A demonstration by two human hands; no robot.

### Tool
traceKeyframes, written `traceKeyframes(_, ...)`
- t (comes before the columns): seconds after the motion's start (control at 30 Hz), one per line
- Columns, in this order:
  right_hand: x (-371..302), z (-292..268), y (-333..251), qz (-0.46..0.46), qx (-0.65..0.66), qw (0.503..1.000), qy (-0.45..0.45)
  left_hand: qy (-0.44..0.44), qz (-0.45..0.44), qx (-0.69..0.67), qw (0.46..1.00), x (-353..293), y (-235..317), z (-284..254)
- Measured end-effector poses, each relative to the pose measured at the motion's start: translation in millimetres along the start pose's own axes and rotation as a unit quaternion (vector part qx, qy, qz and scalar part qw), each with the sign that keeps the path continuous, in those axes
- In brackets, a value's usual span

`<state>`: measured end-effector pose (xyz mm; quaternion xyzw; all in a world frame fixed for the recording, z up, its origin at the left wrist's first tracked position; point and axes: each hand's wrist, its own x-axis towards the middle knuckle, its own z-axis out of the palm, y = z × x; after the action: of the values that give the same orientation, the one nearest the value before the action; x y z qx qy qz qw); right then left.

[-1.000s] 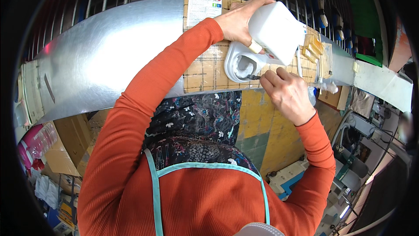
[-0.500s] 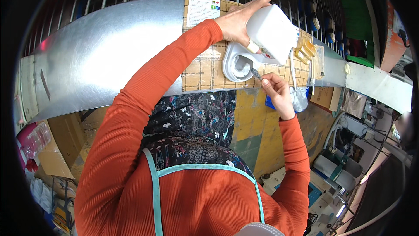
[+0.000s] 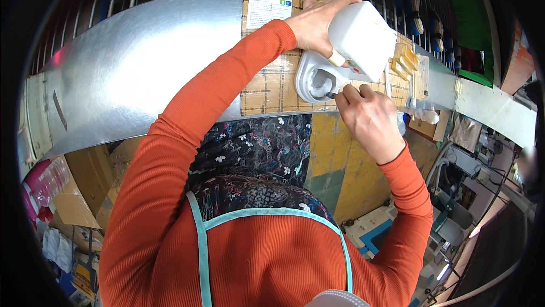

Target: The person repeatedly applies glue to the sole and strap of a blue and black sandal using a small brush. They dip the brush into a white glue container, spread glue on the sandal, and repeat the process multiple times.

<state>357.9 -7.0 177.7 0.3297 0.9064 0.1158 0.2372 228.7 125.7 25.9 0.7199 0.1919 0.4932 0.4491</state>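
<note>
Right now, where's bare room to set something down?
Bare: metal bench between dark strip and cardboard, partly under left sleeve; cardboard's near left corner. Crowded: its right side, with white container, white bottle, yellow blocks, right hand.

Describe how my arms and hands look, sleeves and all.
Long, close-fitting, ribbed orange-red knit sleeves reach both wrists. The left hand and right hand wear no gloves; a pale yellowish wrap seems to cover the left thumb's tip.

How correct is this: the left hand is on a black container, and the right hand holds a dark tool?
Black is wrong: the head view shows the left hand on a white container; the right hand holds a dark tool.
</note>
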Motion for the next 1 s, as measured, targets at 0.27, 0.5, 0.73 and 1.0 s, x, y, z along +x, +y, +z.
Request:
traceKeyframes(0.27,-13,20,-2,0.103,0.134,0.984,0.051,0.023,0.009,0.042,0.999,-1,-1,4)
traceKeyframes(0.5,-20,44,-8,0.116,0.276,0.948,0.111,-0.001,-0.011,0.02,1.0,-4,10,-5)
traceKeyframes(0.73,-28,48,-3,0.184,0.368,0.904,0.117,0.001,-0.008,0.032,0.999,-3,17,-6)
traceKeyframes(1.0,-28,45,12,0.266,0.471,0.841,-0.01,-0.01,-0.023,0.02,0.999,-4,18,-9)
